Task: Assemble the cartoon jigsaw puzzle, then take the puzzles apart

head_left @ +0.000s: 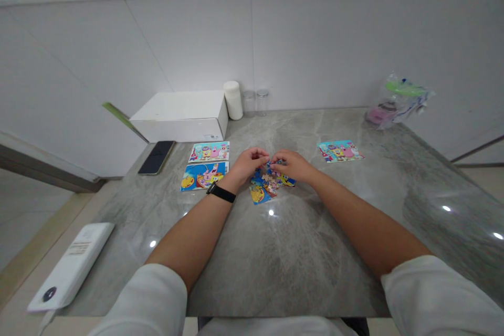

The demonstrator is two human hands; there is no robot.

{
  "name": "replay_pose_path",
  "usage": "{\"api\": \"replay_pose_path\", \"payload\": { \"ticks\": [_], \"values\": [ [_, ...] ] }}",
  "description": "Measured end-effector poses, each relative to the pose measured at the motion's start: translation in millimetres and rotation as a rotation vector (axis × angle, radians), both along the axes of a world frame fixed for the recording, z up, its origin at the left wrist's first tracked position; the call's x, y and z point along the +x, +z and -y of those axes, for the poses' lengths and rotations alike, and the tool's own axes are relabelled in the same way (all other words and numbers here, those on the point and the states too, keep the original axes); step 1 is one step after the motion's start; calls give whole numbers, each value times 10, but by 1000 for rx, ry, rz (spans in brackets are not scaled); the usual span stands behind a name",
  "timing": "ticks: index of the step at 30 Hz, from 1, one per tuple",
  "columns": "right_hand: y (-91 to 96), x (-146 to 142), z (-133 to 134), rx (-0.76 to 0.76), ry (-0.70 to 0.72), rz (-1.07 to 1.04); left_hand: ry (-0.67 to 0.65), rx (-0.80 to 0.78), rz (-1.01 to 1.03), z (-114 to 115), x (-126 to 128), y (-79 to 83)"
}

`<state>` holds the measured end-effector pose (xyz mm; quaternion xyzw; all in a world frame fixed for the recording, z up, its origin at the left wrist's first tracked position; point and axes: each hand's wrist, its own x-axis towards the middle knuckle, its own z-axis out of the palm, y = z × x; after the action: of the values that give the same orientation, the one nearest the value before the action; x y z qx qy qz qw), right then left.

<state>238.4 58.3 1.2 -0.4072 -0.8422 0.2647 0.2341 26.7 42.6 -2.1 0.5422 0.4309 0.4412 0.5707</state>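
Note:
Loose and joined jigsaw puzzle pieces (pixel 260 194), blue, yellow and pink, lie on the grey table in front of me. My left hand (pixel 249 165) is over their left side, thumb and fingers pinched together near the top of the pile. From the right, my right hand (pixel 290 165) reaches over the same pieces with its fingertips closed. The fingertips of both hands nearly meet. Each hand seems to be on a puzzle piece, though the pieces are small and partly covered by the fingers. A picture card with a blue scene (pixel 204 176) lies left of my left hand.
Another cartoon card (pixel 209 151) lies behind the blue one, and a similar one (pixel 340 151) is at right. A phone (pixel 156 157), white box (pixel 179 115), white roll (pixel 233 100), two glasses (pixel 262 102) and a plastic bag (pixel 399 103) stand farther out. A white device (pixel 74 265) sits front left.

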Motion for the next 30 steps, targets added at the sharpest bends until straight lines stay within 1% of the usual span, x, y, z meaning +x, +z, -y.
{"api": "replay_pose_path", "payload": {
  "ticks": [2, 3, 6, 8, 13, 14, 16, 19, 21, 23, 25, 28, 30],
  "values": [
    [1, -5, 8, -14, -9, -1, 37, 18, -19, 2, 9, 7],
    [7, -7, 12, 3, -18, -3, 41, 15, -20, 0, 11, 4],
    [37, -10, 26, 110, -34, 3, 27, -21, 6, -11, 10, -18],
    [48, -10, 27, 155, -29, 13, 35, -25, 5, -24, 7, -40],
    [-21, 10, -23, 170, -20, 75, 92, 9, -86, -78, -21, -95],
    [-41, 18, -37, 165, -23, 104, 93, 28, -146, -87, -33, -104],
    [-67, 42, -63, 153, -66, 181, 98, 111, -343, -94, -62, -117],
    [-33, 113, -96, 144, -192, 296, 112, 311, -675, -80, -109, -124],
    [35, 185, -115, 100, -231, 371, 124, 418, -793, -59, -127, -113],
    [115, 259, -127, 13, -216, 465, 125, 483, -827, -30, -121, -82],
    [180, 316, -125, -71, -181, 544, 76, 533, -818, 15, -78, -29],
    [221, 351, -102, -119, -127, 565, -94, 606, -821, 123, 57, 63],
    [212, 352, -87, -128, -99, 559, -199, 631, -868, 212, 166, 102]
  ]
}}
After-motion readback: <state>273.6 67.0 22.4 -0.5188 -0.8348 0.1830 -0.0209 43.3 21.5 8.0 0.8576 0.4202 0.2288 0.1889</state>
